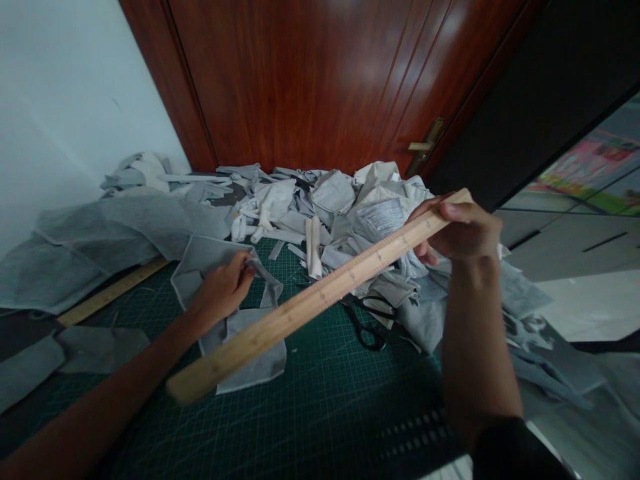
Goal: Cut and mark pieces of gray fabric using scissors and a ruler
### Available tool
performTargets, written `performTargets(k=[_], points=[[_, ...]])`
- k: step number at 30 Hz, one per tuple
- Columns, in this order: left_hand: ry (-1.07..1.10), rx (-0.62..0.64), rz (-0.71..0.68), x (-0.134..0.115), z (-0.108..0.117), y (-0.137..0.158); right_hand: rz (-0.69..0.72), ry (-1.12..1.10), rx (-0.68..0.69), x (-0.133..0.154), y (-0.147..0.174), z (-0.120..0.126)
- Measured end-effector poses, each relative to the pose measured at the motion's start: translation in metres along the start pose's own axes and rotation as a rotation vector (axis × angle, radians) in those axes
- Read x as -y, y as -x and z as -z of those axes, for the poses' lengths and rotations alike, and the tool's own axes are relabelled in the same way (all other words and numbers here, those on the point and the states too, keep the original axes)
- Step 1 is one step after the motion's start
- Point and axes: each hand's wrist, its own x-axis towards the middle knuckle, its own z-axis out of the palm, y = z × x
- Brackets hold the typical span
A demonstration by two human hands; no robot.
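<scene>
Ruler [323,292] clamped near one end in right fingers [453,211], likely to keep its length clear of cloth [207,257] pinched between left fingers [241,261].

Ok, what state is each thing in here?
Left hand: closed on gray cloth
Gray cloth: creased
Right hand: closed on wooden ruler
Wooden ruler: held slanted
Second ruler: lying, partly covered
Scissors: lying, blades mostly hidden
Scraps: heaped
Cutting mat: flat, partly covered
Door: appears shut

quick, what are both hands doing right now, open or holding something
Left hand: closed, holding grey cloth.
Right hand: closed, holding the wooden ruler near one end.
</scene>
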Motion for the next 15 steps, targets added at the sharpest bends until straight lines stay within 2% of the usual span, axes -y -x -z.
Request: performTargets(k=[7,10,15], points=[[0.007,0.010,-0.025,-0.007,0.006,0.004,-0.103,-0.251,0.348,0.007,-0.012,-0.061],[0.008,0.005,-0.022,-0.008,0.007,0.005,-0.213,-0.311,0.410,0.012,-0.007,-0.087],[0.039,0.001,-0.016,-0.009,0.007,0.005,-0.287,-0.382,0.498,0.018,0.002,-0.115]])
